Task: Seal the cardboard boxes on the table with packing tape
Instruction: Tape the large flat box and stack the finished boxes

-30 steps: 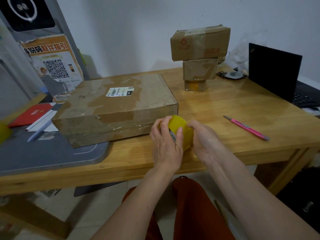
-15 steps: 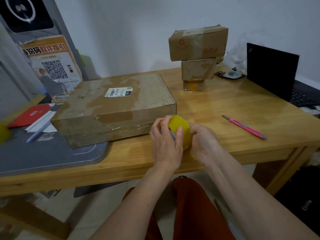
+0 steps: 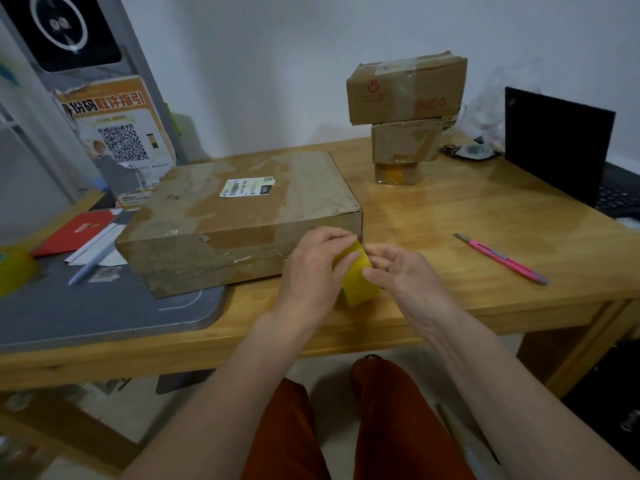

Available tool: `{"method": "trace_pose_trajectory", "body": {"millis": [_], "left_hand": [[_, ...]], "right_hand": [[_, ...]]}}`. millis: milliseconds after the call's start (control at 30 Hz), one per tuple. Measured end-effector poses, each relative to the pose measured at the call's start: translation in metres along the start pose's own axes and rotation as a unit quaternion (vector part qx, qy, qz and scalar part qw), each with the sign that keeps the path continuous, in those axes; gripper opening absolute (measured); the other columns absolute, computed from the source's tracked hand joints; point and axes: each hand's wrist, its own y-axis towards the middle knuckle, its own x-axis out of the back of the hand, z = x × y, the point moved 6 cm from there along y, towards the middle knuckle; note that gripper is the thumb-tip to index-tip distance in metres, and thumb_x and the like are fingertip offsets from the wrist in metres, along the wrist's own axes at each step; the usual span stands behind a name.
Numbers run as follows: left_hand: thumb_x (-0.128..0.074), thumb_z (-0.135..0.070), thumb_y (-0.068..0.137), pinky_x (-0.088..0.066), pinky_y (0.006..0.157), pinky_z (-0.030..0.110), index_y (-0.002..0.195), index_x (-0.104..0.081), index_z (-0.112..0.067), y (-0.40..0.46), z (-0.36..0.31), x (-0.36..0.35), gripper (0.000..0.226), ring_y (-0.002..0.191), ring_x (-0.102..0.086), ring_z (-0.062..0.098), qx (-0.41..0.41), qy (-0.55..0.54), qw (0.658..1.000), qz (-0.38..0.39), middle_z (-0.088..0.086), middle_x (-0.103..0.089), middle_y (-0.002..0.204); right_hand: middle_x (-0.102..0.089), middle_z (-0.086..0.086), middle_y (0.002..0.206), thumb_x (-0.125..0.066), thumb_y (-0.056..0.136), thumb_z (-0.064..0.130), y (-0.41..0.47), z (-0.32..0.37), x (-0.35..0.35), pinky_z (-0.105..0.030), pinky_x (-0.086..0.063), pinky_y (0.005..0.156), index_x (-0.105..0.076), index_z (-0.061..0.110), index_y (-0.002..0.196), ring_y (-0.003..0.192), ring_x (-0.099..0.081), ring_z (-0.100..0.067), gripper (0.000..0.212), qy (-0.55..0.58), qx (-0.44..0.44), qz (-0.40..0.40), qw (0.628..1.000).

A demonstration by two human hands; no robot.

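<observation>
1. We see a varnished wooden table, smooth and glossy.
2. The large box is matt brown cardboard, scuffed, with shiny clear tape wrinkled across it and a paper label.
3. The tape roll is glossy yellow plastic.
4. The utility knife has a smooth pink plastic body.
5. A grey mat looks smooth and matt.

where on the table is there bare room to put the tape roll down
Bare wood lies between the flat box, the stacked boxes and the pink knife. The left end is crowded by the grey tray and papers.
</observation>
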Motion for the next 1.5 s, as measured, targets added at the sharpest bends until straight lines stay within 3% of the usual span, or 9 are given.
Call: {"method": "trace_pose_trajectory", "body": {"millis": [167, 300, 500, 667, 800, 1033, 1200, 1333, 1500], "left_hand": [[-0.079, -0.012, 0.078, -0.056, 0.077, 0.035, 0.087, -0.081, -0.011, 0.009, -0.003, 0.010, 0.009, 0.084, -0.070, 0.023, -0.036, -0.008, 0.999, 0.004, 0.003, -0.074, 0.090], [-0.080, -0.012, 0.078, -0.056, 0.073, 0.039, 0.084, -0.080, -0.011, 0.020, 0.002, 0.013, 0.006, 0.080, -0.067, 0.021, -0.053, -0.010, 0.998, 0.041, 0.002, -0.072, 0.085], [-0.078, -0.005, 0.077, -0.052, 0.055, 0.032, 0.080, -0.070, -0.004, 0.019, -0.013, 0.008, 0.009, 0.072, -0.065, 0.028, -0.174, 0.095, 0.979, 0.052, 0.009, -0.064, 0.079], [-0.072, -0.006, 0.085, -0.052, 0.067, 0.038, 0.091, -0.068, -0.004, 0.022, -0.004, 0.011, 0.007, 0.083, -0.064, 0.031, -0.146, 0.083, 0.984, 0.063, 0.010, -0.065, 0.088], [-0.067, -0.007, 0.089, -0.047, 0.077, 0.032, 0.112, -0.073, -0.005, 0.021, 0.008, 0.016, 0.024, 0.092, -0.066, 0.030, -0.125, 0.066, 0.987, 0.081, 0.010, -0.069, 0.100], [-0.069, -0.010, 0.081, -0.055, 0.063, 0.030, 0.089, -0.077, -0.002, 0.013, 0.005, 0.023, 0.014, 0.074, -0.068, 0.028, -0.138, 0.068, 0.988, 0.032, 0.010, -0.070, 0.082], [-0.076, 0.002, 0.076, -0.043, 0.055, 0.026, 0.074, -0.071, -0.003, 0.010, -0.008, 0.024, 0.008, 0.064, -0.062, 0.025, -0.177, 0.127, 0.976, -0.015, 0.009, -0.062, 0.071], [-0.050, -0.012, 0.087, -0.044, 0.047, 0.030, 0.074, -0.066, -0.006, 0.006, -0.015, 0.028, 0.021, 0.064, -0.059, 0.023, -0.196, 0.166, 0.966, -0.015, 0.007, -0.060, 0.071], [-0.052, -0.013, 0.089, -0.049, 0.051, 0.034, 0.079, -0.064, -0.007, -0.005, -0.012, 0.028, 0.017, 0.070, -0.057, 0.023, -0.166, 0.160, 0.973, 0.022, 0.007, -0.059, 0.076]], "right_hand": [[-0.073, -0.007, 0.093, -0.057, 0.089, -0.012, 0.001, 0.004, -0.005, -0.022, -0.055, 0.067, -0.060, 0.004, 0.114, 0.078, -0.070, -0.011, 0.030, -0.034, 0.013, -0.007, 0.999], [-0.073, -0.003, 0.088, -0.057, 0.090, -0.010, 0.001, 0.006, -0.008, -0.021, -0.056, 0.065, -0.060, 0.006, 0.109, 0.075, -0.070, -0.008, 0.025, -0.052, 0.018, -0.005, 0.998], [-0.072, -0.002, 0.094, -0.056, 0.092, -0.007, 0.002, 0.009, -0.013, -0.019, -0.055, 0.067, -0.059, 0.008, 0.114, 0.079, -0.070, -0.006, 0.026, -0.069, 0.021, -0.009, 0.997], [-0.073, -0.004, 0.092, -0.057, 0.091, -0.006, 0.004, 0.008, -0.016, -0.027, -0.057, 0.071, -0.059, 0.006, 0.113, 0.080, -0.069, -0.013, 0.025, -0.080, 0.021, -0.010, 0.997], [-0.073, -0.002, 0.089, -0.060, 0.091, -0.004, 0.006, 0.006, -0.018, -0.032, -0.057, 0.075, -0.061, 0.008, 0.112, 0.081, -0.070, -0.014, 0.024, -0.094, 0.028, -0.010, 0.995], [-0.073, 0.000, 0.086, -0.061, 0.091, -0.003, 0.008, 0.004, -0.026, -0.038, -0.056, 0.078, -0.061, 0.017, 0.106, 0.083, -0.070, -0.019, 0.025, -0.115, 0.028, -0.017, 0.993], [-0.072, -0.002, 0.091, -0.062, 0.091, 0.000, 0.007, 0.005, -0.026, -0.033, -0.053, 0.083, -0.059, 0.010, 0.121, 0.087, -0.067, -0.016, 0.032, -0.154, 0.040, -0.027, 0.987], [-0.071, -0.002, 0.092, -0.064, 0.090, 0.002, 0.007, 0.008, -0.027, -0.036, -0.053, 0.088, -0.058, 0.011, 0.122, 0.092, -0.067, -0.018, 0.035, -0.187, 0.039, -0.031, 0.981], [-0.075, -0.007, 0.093, -0.065, 0.088, 0.001, 0.009, 0.012, -0.024, -0.043, -0.055, 0.088, -0.062, 0.016, 0.110, 0.091, -0.071, -0.025, 0.027, -0.182, 0.037, -0.020, 0.982]]}}
